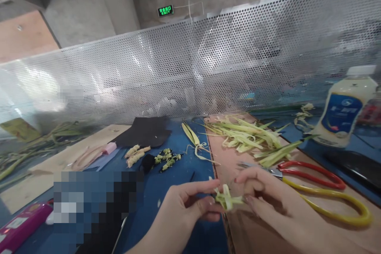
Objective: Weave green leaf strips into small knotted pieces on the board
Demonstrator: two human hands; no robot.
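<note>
A small woven piece of pale green leaf strip (227, 198) is held between my two hands, above the edge of a brown cardboard sheet (247, 238). My left hand (190, 206) pinches its left side between thumb and fingers. On the other side, my right hand (268, 200) grips the end of the strip between thumb and fingertips, the remaining fingers curled. Scissors with one red and one yellow handle (336, 204) lie just beyond and to the right of my right hand, which partly hides them. Farther back is a pile of loose leaf strips (247, 135).
A perforated metal screen (166, 71) borders the blue table (178, 166). At right stand a labelled bottle (342, 107) and a dark object (354, 166). Leftward are small woven pieces (137, 154), black sheet (145, 131), pink-ended tool (109, 148) and purple object (24, 222).
</note>
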